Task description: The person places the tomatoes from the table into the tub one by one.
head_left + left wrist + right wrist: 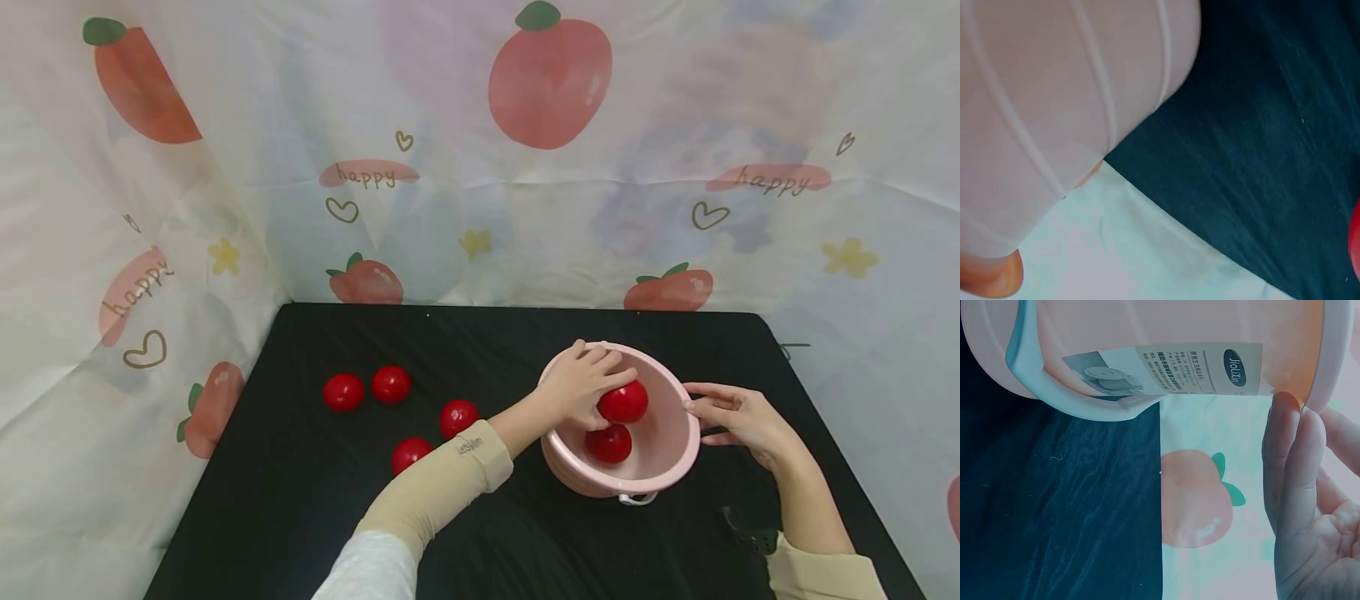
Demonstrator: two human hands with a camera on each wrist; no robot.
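- Beige sleeves, the right one [825, 575] and the left one [450, 475], reach in over the near part of the black table [525, 550].
- A white handle [637, 500] sits at the near side of the pink bucket [663, 437], right of the table's middle.
- Near the left sleeve lies one red ball [409, 454].
- Inside the bucket is a lower red ball [609, 445].
- The right hand [738, 427] pinches the bucket's right rim between thumb and fingers.
- The left hand [577, 390], inside the bucket, holds the upper red ball [626, 402] between thumb and spread, bent fingers.
- Left of the bucket are a third ball [459, 418] and, farther left, a pair of balls [391, 384].
- Beyond the table's far edge hangs a fruit-printed curtain [525, 208].
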